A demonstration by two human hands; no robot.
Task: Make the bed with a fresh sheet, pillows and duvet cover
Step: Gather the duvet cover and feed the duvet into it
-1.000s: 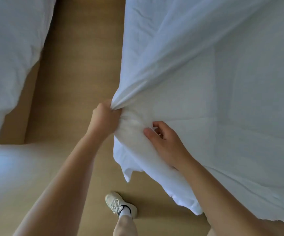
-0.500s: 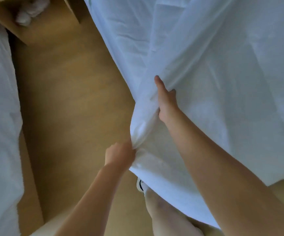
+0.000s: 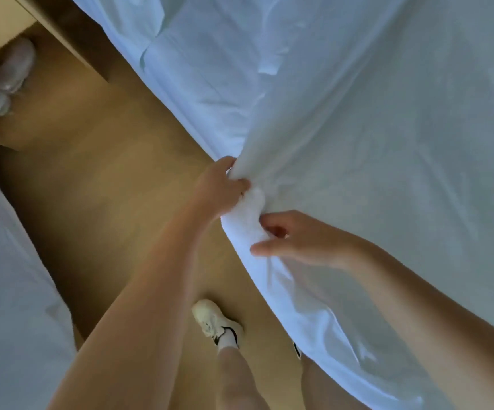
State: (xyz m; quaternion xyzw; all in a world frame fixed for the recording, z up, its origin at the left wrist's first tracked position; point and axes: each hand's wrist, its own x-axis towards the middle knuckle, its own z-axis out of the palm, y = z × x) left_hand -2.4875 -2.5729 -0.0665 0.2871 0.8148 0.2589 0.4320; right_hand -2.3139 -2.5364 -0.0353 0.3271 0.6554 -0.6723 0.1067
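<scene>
A white sheet [image 3: 358,128] covers the bed across the right and top of the view, its edge hanging down over the side. My left hand [image 3: 220,189] grips a bunched fold of that edge at the bed's side. Just below it my right hand [image 3: 296,239] pinches the gathered cloth between thumb and curled fingers. Creases run up from the gathered spot across the sheet.
A wooden floor [image 3: 97,202] runs between this bed and a second white bed [image 3: 6,291] at the left. A wooden nightstand [image 3: 71,34] stands at the top left, with pale slippers [image 3: 3,81] under it. My left shoe [image 3: 216,324] stands close to the hanging sheet.
My right hand came down from the top of the sheet to the bunched edge just below my left hand. The left hand kept its grip, and the view shifted.
</scene>
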